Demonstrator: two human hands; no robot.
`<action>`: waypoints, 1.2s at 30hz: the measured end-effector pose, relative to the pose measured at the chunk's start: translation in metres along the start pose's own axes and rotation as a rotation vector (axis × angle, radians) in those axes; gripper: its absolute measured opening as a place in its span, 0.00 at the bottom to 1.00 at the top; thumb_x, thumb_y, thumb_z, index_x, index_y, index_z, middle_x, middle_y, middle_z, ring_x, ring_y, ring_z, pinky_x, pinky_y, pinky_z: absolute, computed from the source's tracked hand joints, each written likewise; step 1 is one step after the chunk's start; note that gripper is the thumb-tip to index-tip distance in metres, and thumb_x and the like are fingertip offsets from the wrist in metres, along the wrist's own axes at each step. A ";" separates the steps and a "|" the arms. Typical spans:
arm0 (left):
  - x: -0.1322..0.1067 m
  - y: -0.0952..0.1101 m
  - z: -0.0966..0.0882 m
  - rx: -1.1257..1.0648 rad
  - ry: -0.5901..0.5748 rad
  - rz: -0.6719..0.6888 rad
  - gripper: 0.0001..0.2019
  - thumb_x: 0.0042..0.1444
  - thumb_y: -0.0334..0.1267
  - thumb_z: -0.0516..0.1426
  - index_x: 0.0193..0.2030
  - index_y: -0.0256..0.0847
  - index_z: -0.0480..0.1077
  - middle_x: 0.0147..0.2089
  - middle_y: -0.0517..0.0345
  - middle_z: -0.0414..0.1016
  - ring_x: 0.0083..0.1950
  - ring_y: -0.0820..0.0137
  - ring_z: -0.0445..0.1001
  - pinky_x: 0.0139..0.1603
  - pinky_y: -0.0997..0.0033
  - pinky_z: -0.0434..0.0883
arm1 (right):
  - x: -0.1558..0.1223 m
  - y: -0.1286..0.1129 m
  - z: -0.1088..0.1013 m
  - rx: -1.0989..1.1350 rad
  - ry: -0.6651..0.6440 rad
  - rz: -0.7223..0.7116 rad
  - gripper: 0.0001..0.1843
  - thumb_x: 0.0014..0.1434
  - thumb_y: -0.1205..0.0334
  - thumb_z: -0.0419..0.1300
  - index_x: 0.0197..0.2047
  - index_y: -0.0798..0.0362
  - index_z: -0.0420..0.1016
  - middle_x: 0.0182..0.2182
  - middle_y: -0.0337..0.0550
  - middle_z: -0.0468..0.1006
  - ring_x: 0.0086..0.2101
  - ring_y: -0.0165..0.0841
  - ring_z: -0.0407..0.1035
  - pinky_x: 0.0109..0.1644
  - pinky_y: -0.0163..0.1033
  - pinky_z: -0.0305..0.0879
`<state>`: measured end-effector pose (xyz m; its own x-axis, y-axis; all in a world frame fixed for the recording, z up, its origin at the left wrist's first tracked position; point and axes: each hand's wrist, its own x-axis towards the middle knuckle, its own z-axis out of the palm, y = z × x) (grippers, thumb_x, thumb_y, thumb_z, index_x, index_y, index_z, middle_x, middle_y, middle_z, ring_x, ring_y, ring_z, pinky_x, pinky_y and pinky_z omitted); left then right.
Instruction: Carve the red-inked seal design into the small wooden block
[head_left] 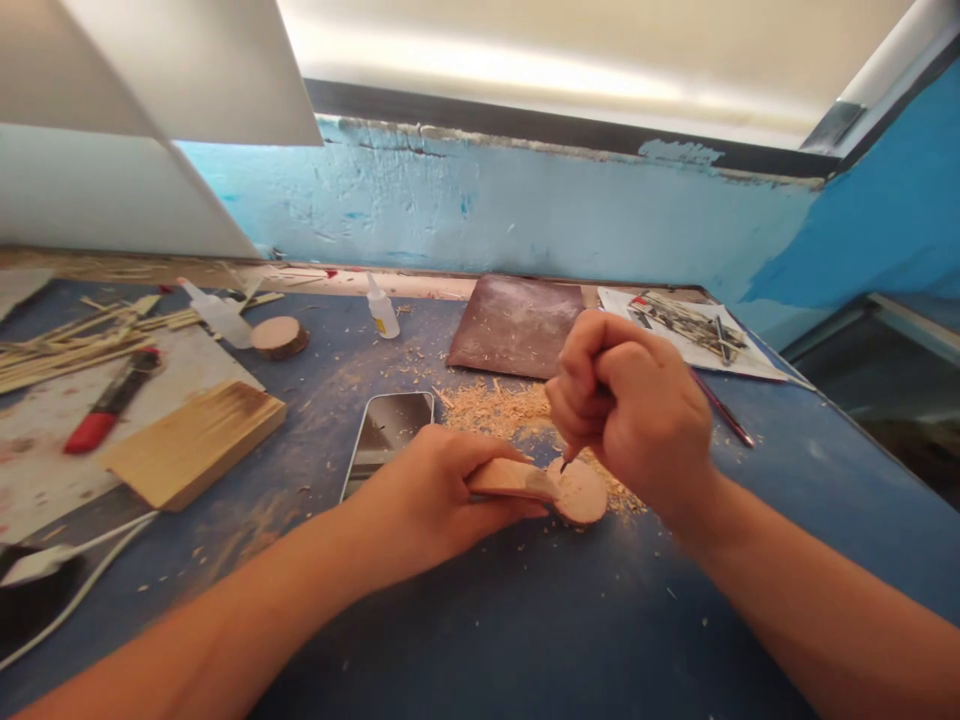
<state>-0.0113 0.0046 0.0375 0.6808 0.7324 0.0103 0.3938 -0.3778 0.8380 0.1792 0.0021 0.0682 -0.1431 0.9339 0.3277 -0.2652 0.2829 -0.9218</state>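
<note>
My left hand [442, 490] is closed around a flat, pale piece of wood [514, 480], thumb on top and fingers beneath. The far end of that piece meets a round wood slice [585, 495] lying on the blue table. Above the slice, my right hand [637, 410] is curled into a fist around a thin pointed tool [565, 464]. Only its dark tip shows, touching or just over the slice beside the wood piece's end; the fist hides the remainder. Orange-tan wood shavings [487, 408] lie heaped behind both hands.
A phone [390, 425] lies by my left hand. Leftward are a wooden block [195, 445], a red-and-black cutter [112, 400], thin sticks [67, 345] and another wood slice [280, 337]. Behind stand a glue bottle [383, 308] and brown sandpaper [517, 325]. A pen [724, 408] lies right.
</note>
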 end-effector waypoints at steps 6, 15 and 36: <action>-0.004 -0.012 0.018 0.216 0.083 0.271 0.23 0.68 0.33 0.54 0.68 0.37 0.70 0.70 0.41 0.71 0.71 0.56 0.70 0.72 0.51 0.67 | 0.006 -0.001 -0.019 -0.044 0.097 0.126 0.08 0.63 0.69 0.51 0.33 0.49 0.66 0.18 0.27 0.51 0.18 0.25 0.45 0.20 0.31 0.45; -0.009 -0.007 0.020 0.389 -0.097 0.048 0.44 0.60 0.60 0.63 0.77 0.44 0.56 0.80 0.40 0.52 0.78 0.47 0.56 0.74 0.41 0.62 | -0.024 -0.021 -0.071 -0.938 -0.034 0.170 0.18 0.73 0.47 0.53 0.38 0.51 0.71 0.27 0.39 0.78 0.23 0.29 0.72 0.27 0.36 0.63; -0.002 -0.017 0.025 0.371 0.227 0.053 0.44 0.50 0.60 0.70 0.70 0.48 0.64 0.64 0.45 0.58 0.61 0.51 0.72 0.65 0.49 0.74 | -0.036 -0.027 -0.073 -1.338 -0.560 0.306 0.14 0.74 0.57 0.50 0.38 0.48 0.73 0.31 0.39 0.79 0.30 0.35 0.71 0.33 0.41 0.52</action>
<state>-0.0034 -0.0045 0.0096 0.5688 0.7972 0.2023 0.5856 -0.5653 0.5810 0.2608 -0.0229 0.0662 -0.4528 0.8769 -0.1614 0.8520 0.3723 -0.3680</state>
